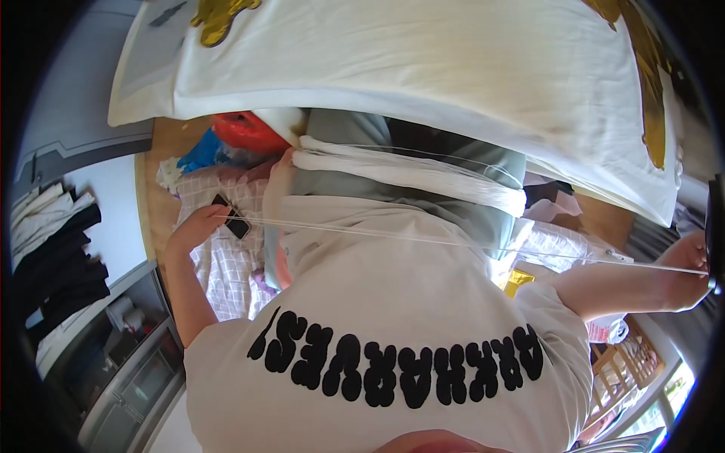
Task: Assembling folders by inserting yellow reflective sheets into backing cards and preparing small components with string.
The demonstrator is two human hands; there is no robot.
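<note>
White threads (362,229) run taut across the front of my white T-shirt, from one hand to the other. At the left, the fingers of my left hand (198,228) pinch one end beside a dark phone (236,219) lying on checked cloth. My right hand (686,264) is stretched far out to the right and closed on the other end; part of it is lost at the picture's dark rim. A thick skein of white thread (408,175) lies across my lap over grey-green trousers, just above the taut threads and apart from both hands.
Ahead is a white-covered table (393,60) with gold foil pieces (220,19). A red bag (249,132) and a blue bag (200,153) sit below its left part. Dark clothes (64,264) and a cabinet (132,392) are at left; a wooden frame (623,370) stands at right.
</note>
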